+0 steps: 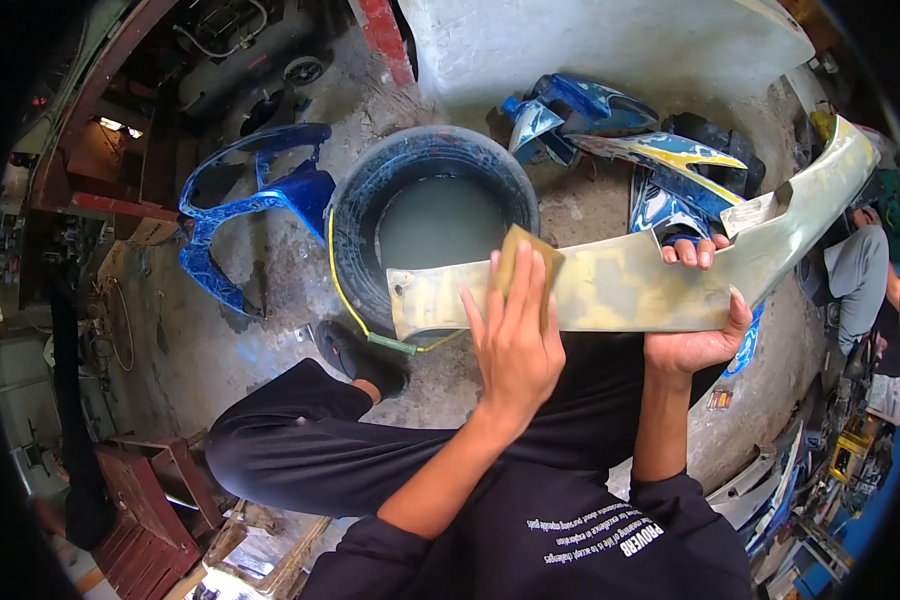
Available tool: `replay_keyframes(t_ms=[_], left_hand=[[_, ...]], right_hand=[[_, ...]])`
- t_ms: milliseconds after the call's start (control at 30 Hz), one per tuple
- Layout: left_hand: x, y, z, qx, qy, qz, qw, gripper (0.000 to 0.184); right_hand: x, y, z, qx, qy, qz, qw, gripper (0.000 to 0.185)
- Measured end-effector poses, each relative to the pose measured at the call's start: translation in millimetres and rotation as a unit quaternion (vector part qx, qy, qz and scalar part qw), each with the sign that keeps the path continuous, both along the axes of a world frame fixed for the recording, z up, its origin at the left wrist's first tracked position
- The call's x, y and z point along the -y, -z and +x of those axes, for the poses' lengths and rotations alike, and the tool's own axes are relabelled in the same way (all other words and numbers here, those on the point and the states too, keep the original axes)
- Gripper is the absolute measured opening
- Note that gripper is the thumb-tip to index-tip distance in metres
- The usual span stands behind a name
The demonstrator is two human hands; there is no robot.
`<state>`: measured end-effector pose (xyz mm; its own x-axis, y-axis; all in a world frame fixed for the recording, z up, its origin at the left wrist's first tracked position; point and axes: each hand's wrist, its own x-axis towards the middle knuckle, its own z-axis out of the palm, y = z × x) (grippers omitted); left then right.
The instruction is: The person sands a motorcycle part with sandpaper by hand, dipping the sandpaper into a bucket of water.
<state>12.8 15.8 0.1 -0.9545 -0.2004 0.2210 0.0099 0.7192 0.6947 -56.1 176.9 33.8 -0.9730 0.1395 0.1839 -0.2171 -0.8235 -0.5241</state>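
A long, curved vehicle body panel [610,285], patchy cream and grey-green, lies across in front of me, its narrow end over the bucket. My left hand [518,345] presses a folded piece of brown sandpaper [518,245] against the panel's face, fingers laid along it. My right hand [692,345] grips the panel near its middle from below. Its thumb rests at the lower edge while the fingertips curl over the upper edge. A black bucket [355,190] of cloudy water stands just beyond the panel's narrow end.
A blue fairing frame [305,195] lies left of the bucket. Several blue, white and yellow fairings [685,160] are piled at the right back. A red wooden stool [140,500] stands at lower left. Another person's leg [858,285] shows at far right, near cluttered tools.
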Motion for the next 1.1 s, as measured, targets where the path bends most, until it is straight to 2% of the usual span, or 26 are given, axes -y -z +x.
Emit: replay_keyframes(t_ms=[267,467,667,833,933,1100], left_hand=[[-5,5,41,0.03,0.014,-0.01,0.999,0.047],[-1,1,-4,0.003,-0.018,-0.008,1.0,0.046],[-14,1,48,0.048,0.015,-0.015,0.999,0.048],[0,6,0,0.002,-0.021,-0.017,1.0,0.047],[0,1,0,0.019,-0.01,-0.021,1.0,0.047],[-9,3,51,0.04,0.014,-0.006,0.999,0.049]], right_hand=[[-4,3,-1,-0.006,-0.01,-0.013,1.0,0.058],[-1,-2,0,-0.003,0.003,0.002,1.0,0.059],[-5,5,-1,-0.008,-0.012,-0.011,1.0,0.058],[-4,4,-3,-0.026,-0.015,-0.002,1.0,0.058],[-4,5,-4,-0.012,0.004,0.011,1.0,0.058],[-6,7,-3,-0.02,-0.018,0.0,1.0,0.058]])
